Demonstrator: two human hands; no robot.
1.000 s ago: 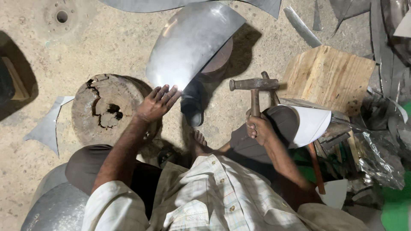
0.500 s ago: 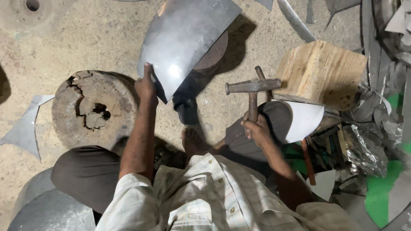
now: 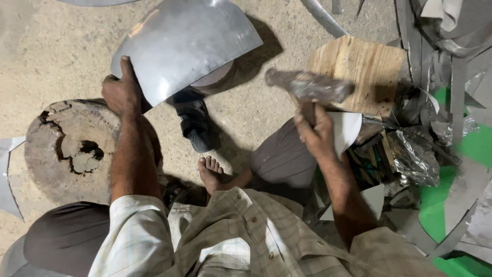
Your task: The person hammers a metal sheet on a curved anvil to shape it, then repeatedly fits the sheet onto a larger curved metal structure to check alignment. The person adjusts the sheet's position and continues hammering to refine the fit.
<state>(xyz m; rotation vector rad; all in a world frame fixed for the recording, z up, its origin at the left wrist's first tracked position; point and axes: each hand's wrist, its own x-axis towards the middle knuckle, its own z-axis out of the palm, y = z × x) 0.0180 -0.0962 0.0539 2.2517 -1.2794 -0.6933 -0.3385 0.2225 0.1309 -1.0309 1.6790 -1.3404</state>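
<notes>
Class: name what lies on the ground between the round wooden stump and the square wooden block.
In the head view, a dark anvil stake stands between stump and block, then bare sandy floor.

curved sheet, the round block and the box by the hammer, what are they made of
Curved sheet: looks like thin metal, dull grey sheen. Round block: seemingly old wood, cracked and hollowed at its centre. Box: pale wood, visible grain.
</notes>
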